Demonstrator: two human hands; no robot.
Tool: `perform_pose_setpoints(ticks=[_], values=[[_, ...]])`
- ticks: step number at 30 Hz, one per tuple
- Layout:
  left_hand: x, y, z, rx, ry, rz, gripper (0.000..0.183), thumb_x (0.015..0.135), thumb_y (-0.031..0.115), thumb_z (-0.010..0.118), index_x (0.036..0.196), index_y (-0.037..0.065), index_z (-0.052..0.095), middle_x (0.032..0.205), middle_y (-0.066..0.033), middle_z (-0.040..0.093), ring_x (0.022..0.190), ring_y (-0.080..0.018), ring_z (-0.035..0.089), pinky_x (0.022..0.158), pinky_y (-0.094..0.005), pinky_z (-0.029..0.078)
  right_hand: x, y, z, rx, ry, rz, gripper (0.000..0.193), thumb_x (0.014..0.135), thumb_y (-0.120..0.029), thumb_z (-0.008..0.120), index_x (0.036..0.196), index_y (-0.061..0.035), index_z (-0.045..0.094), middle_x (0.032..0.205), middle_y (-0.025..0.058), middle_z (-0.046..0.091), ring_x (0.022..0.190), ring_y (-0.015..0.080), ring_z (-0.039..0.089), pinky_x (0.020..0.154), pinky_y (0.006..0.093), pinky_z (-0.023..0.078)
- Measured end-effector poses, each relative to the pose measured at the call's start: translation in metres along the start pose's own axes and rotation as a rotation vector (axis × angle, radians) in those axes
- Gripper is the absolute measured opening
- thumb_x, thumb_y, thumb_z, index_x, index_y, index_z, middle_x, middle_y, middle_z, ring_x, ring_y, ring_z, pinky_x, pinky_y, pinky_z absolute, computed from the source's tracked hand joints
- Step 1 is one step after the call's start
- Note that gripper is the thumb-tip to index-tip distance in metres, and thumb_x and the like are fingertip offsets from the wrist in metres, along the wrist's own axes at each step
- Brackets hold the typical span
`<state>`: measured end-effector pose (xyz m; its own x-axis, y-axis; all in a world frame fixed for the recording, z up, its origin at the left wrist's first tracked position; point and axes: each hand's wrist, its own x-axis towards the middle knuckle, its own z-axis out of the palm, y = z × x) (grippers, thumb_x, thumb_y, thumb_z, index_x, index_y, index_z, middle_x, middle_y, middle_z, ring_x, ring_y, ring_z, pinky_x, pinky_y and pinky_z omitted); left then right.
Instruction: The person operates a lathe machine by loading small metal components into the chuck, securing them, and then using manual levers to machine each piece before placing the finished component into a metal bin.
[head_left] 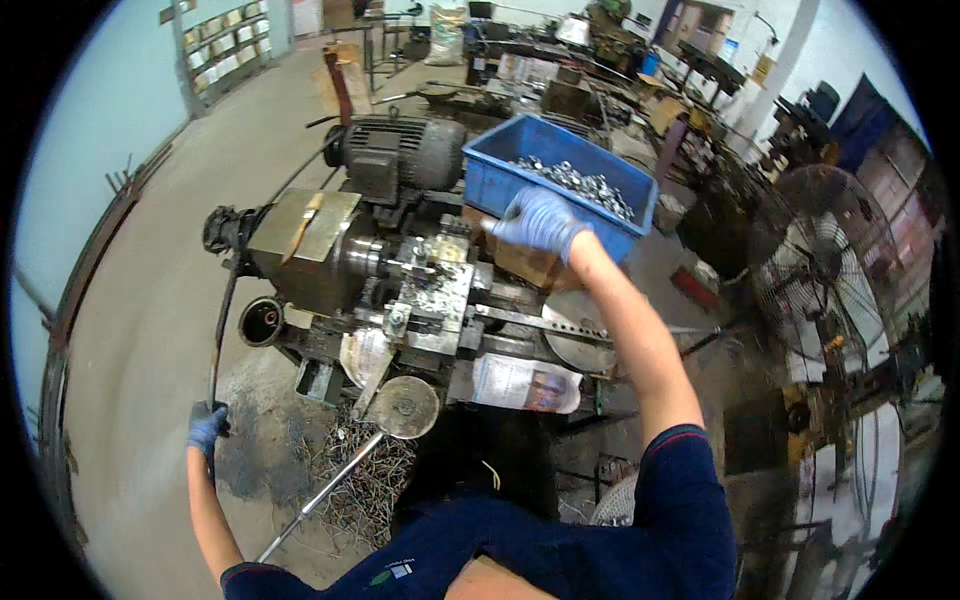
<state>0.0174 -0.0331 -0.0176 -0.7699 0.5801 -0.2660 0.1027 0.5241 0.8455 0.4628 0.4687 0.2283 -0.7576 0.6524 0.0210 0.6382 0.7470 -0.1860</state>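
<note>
My left hand [207,426], in a blue and dark glove, is wrapped round a long dark lever [226,320] at the left side of a small lathe-like machine [310,245]. My right hand [540,218], in a blue-and-white striped glove, hovers at the near side of a blue plastic crate [637,236]. Its fingers are drawn together and point left toward the machine; what they hold, if anything, is too small to make out. Shiny small metal parts [580,182] lie heaped in the crate. Metal chips cover the machine's slide [440,290], right of the spindle [368,256].
An electric motor [400,155] sits behind the machine. A brush [302,228] lies on its housing. A second lever with a round plate [403,407] juts toward me. Metal scrap [355,480] litters the floor. A pedestal fan [825,255] stands at right.
</note>
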Motion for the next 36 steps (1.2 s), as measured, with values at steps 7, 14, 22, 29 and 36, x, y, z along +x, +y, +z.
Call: perform_pose_setpoints(ticks=[7,14,22,29,36], values=[[0.005,0.028,0.022,0.084,0.063,0.165,0.021,0.083,0.021,0.063,0.087,0.002,0.058,0.061,-0.004,0.052,0.049,-0.0129,0.051,0.043,-0.0265,0.043,-0.072,0.074,-0.007,-0.191,0.632,0.061,0.047,0.075,-0.046,0.065,0.108,-0.0124,0.064,0.126,0.0175,0.051,0.111,0.0354,0.051,0.094,0.0407,0.042],[-0.015,0.003,-0.008,0.099,0.095,0.133,0.029,0.081,0.031,0.068,0.087,0.004,0.059,0.061,-0.0018,0.051,0.051,-0.0103,0.047,0.046,-0.0242,0.042,-0.306,0.142,0.087,0.085,0.523,0.438,0.041,0.073,-0.044,0.068,0.087,-0.0059,0.068,0.085,0.0143,0.066,0.081,0.0312,0.063,0.072,0.0401,0.049],[0.055,0.001,-0.024,0.023,-0.078,-0.245,0.032,0.08,0.032,0.07,0.093,0.004,0.059,0.063,-0.005,0.053,0.053,-0.0155,0.049,0.048,-0.0287,0.044,-0.566,0.095,0.27,0.137,-0.273,1.313,0.045,0.072,-0.05,0.065,0.095,-0.012,0.07,0.095,0.0138,0.067,0.09,0.0308,0.063,0.082,0.0377,0.049],[0.029,0.007,-0.006,0.074,0.057,-0.111,0.041,0.079,0.034,0.07,0.104,0.003,0.058,0.068,-0.0058,0.054,0.056,-0.0158,0.05,0.056,-0.0298,0.046,-0.551,0.082,0.322,0.327,-0.392,1.316,0.066,0.07,-0.057,0.061,0.109,-0.0041,0.063,0.108,0.0209,0.062,0.101,0.034,0.059,0.09,0.0403,0.045],[0.007,0.014,0.001,0.077,0.132,-0.009,0.037,0.079,0.034,0.07,0.097,0.003,0.059,0.067,-0.0039,0.055,0.054,-0.0129,0.05,0.051,-0.0248,0.045,-0.535,0.086,0.313,0.442,-0.247,1.416,0.069,0.07,-0.061,0.06,0.107,-0.002,0.063,0.108,0.0225,0.061,0.102,0.0352,0.059,0.089,0.0397,0.045]])
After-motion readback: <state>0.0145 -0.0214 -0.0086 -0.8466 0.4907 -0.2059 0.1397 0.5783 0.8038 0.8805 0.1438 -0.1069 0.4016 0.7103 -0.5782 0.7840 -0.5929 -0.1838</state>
